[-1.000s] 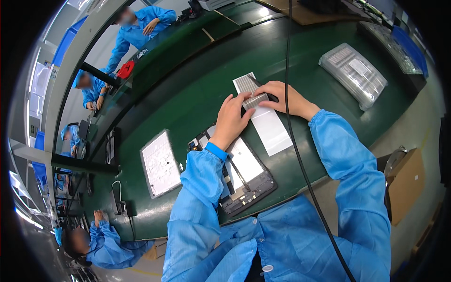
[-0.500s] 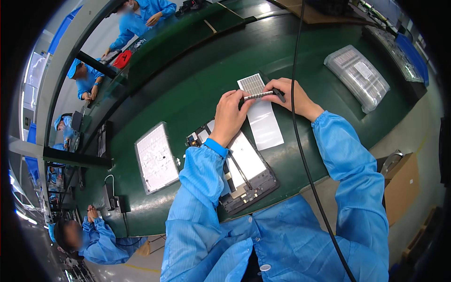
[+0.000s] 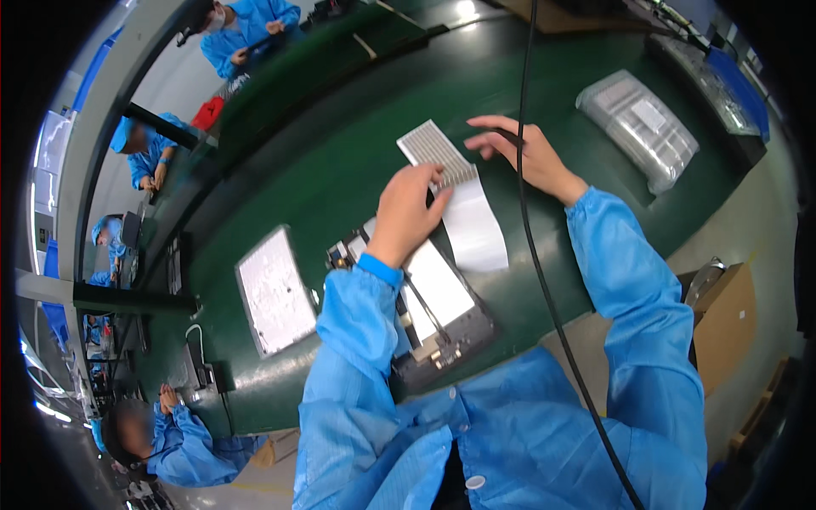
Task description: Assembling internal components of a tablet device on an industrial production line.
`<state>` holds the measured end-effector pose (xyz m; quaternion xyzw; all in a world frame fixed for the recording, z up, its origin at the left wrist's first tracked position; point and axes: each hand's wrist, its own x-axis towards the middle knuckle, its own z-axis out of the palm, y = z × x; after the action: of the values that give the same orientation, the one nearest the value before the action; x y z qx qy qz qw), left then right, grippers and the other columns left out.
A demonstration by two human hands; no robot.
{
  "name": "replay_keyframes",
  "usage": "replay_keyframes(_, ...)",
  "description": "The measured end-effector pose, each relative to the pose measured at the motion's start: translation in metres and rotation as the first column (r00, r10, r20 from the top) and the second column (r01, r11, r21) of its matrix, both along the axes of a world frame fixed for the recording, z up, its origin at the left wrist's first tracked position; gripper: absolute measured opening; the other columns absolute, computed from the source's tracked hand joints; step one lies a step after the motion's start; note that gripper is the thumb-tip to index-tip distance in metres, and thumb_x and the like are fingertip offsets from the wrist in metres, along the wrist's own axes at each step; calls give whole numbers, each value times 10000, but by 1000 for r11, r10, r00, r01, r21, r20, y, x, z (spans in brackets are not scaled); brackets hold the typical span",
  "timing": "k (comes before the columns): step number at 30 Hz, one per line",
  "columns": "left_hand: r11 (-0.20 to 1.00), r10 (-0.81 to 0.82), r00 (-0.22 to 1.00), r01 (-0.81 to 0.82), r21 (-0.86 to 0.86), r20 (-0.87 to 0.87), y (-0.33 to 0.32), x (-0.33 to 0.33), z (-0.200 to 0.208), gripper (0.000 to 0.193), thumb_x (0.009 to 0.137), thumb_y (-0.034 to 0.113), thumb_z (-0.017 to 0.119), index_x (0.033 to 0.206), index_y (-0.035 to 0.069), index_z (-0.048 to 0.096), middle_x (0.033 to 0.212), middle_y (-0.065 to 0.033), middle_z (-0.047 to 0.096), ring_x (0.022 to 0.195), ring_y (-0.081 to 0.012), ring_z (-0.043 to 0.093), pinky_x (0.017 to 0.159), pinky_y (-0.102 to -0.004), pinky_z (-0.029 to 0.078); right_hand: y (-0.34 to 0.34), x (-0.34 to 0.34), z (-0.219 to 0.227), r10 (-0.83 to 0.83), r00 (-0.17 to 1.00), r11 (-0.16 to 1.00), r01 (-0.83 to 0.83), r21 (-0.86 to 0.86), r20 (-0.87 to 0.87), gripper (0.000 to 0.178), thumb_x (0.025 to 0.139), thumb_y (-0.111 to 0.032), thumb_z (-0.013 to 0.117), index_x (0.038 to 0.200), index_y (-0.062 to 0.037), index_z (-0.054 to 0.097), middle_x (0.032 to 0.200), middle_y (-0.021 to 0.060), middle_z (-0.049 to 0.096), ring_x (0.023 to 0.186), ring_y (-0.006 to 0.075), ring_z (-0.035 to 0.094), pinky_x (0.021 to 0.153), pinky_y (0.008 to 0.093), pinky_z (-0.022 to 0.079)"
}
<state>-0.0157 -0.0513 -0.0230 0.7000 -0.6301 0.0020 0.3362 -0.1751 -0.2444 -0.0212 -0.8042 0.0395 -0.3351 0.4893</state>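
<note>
My left hand (image 3: 406, 212) is closed at the near-left edge of a pale sheet of narrow ruled strips (image 3: 429, 149). A small dark piece shows between its thumb and fingers; its kind is not clear. Smooth white backing paper (image 3: 476, 225) runs from the sheet toward me. To the right of the sheet my right hand (image 3: 540, 161) is raised, thumb and fingers apart. Something dark shows between them, too blurred to name. Partly under my left wrist lies an opened tablet-like device (image 3: 446, 297) with white panels, a dark frame and exposed ribbon parts.
A white panel in clear wrap (image 3: 276, 289) lies left of the device. A wrapped stack of parts (image 3: 637, 127) sits at the right. A black cable (image 3: 540, 272) hangs across the view, passing my right hand. Other people in blue work along the left; a cardboard box (image 3: 722, 331) stands right.
My hands have moved apart; the dark-ended strip between them is no longer seen stretched there. My right hand has risen away with fingers spread. The ruled sheet has shifted left and tilted.
</note>
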Motion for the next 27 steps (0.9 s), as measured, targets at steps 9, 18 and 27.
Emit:
replay_keyframes(9,995,3,994,-14,103,108,2,-4,-1,384,879,207,677,1259,161,655,1270,-103,614,1131,-339,592,977,-420,463,-18,-6,-22,100,984,887,-20,462,-149,272,999,-283,632,1100,-38,692,768,8,646,645,69,580,586,220,452)
replay_keyframes(18,994,15,994,-27,108,108,1,-2,-5,357,891,242,672,1240,170,690,1269,-104,621,1156,-323,590,1014,-424,446,-23,-8,-17,158,957,905,-42,424,-242,227,944,-226,703,1042,-22,675,773,30,654,642,78,594,583,220,468)
replay_keyframes(27,996,26,997,-32,86,75,4,-3,-6,335,865,224,688,1193,160,715,1253,-114,625,1140,-312,590,1032,-412,419,-27,-9,-20,138,958,913,-25,407,-251,225,944,-217,700,1020,-6,689,782,33,655,620,79,581,557,223,465)
